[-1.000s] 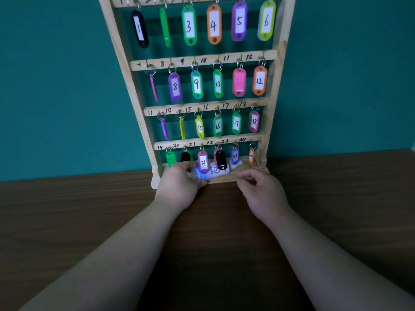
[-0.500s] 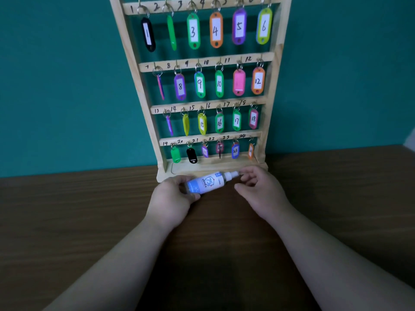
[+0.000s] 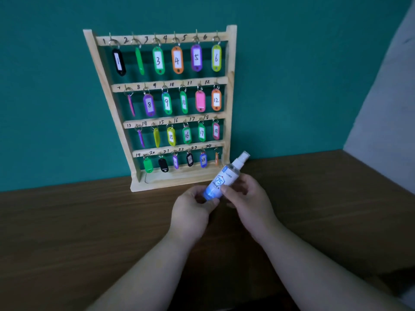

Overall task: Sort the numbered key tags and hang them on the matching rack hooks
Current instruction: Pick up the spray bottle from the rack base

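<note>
Head view: tags [image 3: 167, 103] fill the rack [image 3: 231, 63], sorting seemingly done; left hand [image 3: 190, 212] and right hand [image 3: 249, 198] grip a spray bottle [image 3: 221, 178], which needs putting down.

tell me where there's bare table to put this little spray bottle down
The brown wooden table is bare left of the left hand, up to the teal wall, and also right of the right hand beside the pale wooden key rack. It is crowded only at the rack's foot, where both hands hold the small blue-and-white spray bottle.
</note>
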